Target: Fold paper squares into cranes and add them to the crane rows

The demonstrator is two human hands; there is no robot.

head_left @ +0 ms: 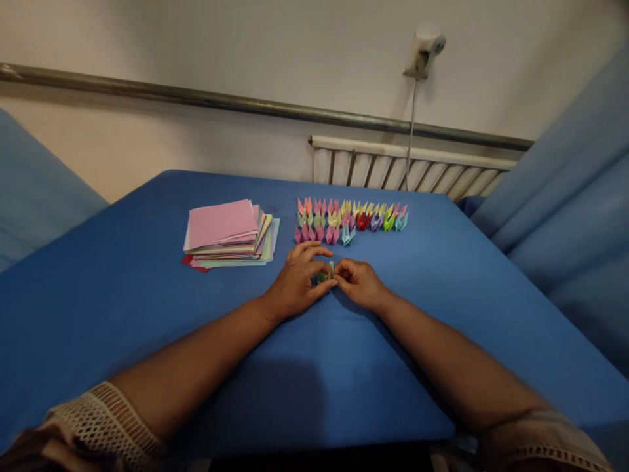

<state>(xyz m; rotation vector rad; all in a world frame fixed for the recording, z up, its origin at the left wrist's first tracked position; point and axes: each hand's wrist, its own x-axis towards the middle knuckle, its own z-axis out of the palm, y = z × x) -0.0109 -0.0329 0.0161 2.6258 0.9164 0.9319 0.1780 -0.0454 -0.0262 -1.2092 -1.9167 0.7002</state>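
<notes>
A small pale green folded paper crane (324,277) is pinched between both hands, low over the blue table. My left hand (297,278) comes from the left with thumb and fingers closed on it, its other fingers stretched past the paper. My right hand (361,282) grips the crane's right side between thumb and curled fingers. Fingers cover much of the paper, so its full shape is hidden. Just beyond the hands stand rows of finished paper cranes (362,221) in pink, yellow, green, red, purple and light blue.
A stack of coloured paper sheets (223,226), pink on top, lies left of the hands. The blue table cover (393,387) spreads all around. Behind it are a radiator (383,164), a wall pipe (236,101) and a socket with a cord (422,56). Blue curtains (580,196) hang at both sides.
</notes>
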